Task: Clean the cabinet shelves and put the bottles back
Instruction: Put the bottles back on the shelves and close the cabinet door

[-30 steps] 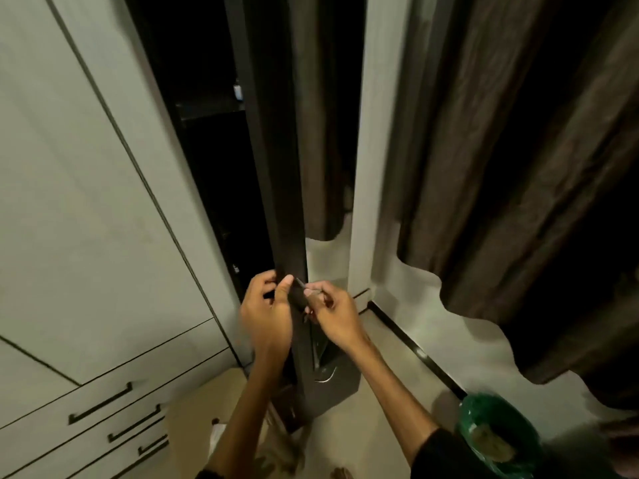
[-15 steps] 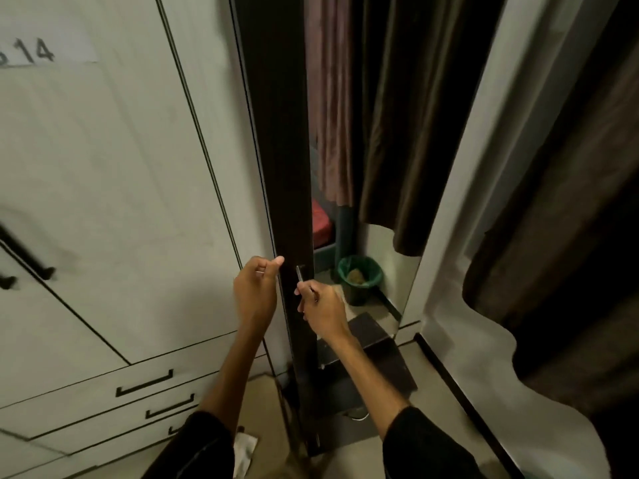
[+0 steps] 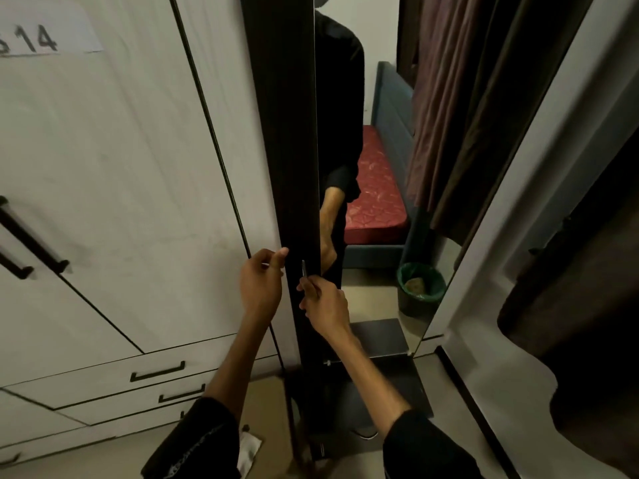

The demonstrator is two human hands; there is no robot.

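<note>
I see both hands at the dark cabinet door (image 3: 281, 133), which stands closed beside the white wardrobe (image 3: 121, 167). My left hand (image 3: 261, 288) rests against the door's left edge, fingers loosely curled around nothing. My right hand (image 3: 323, 307) pinches a thin metal key (image 3: 304, 269) (its tip at the door's front). The mirror (image 3: 373, 202) is right of the door; no bottles visible.

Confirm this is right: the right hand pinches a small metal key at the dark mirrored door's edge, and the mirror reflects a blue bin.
One detail is wrong: the bin reflected in the mirror is green, not blue, as the head view shows. The rest holds: the right hand pinches a small metal key at the dark mirrored door's edge.
</note>
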